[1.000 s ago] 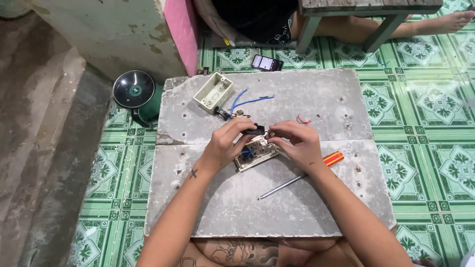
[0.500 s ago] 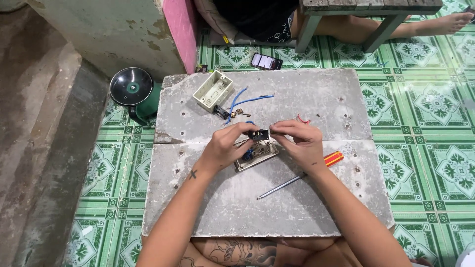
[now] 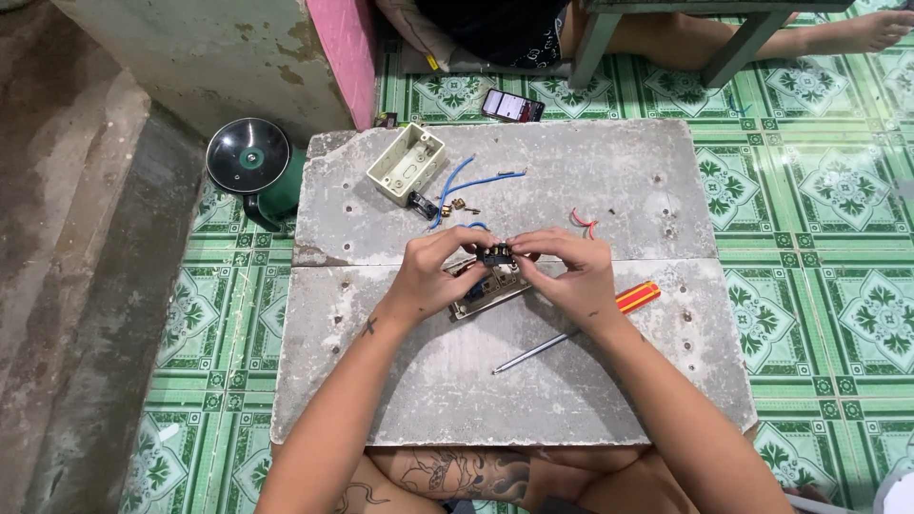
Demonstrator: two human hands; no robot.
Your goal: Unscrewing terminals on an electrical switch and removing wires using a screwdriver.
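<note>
Your left hand point(image 3: 433, 276) and right hand point(image 3: 571, 271) have lifted the small black switch module point(image 3: 494, 254) off the cream faceplate point(image 3: 490, 295); both now pinch it between fingertips, just above the plate.

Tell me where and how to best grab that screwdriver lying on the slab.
Probably grip the screwdriver by its red and yellow handle, coming from above on the right. The handle is the thick end, lying flat and clear beside the right hand; the thin metal shaft points toward the person, on the grey slab.
</note>
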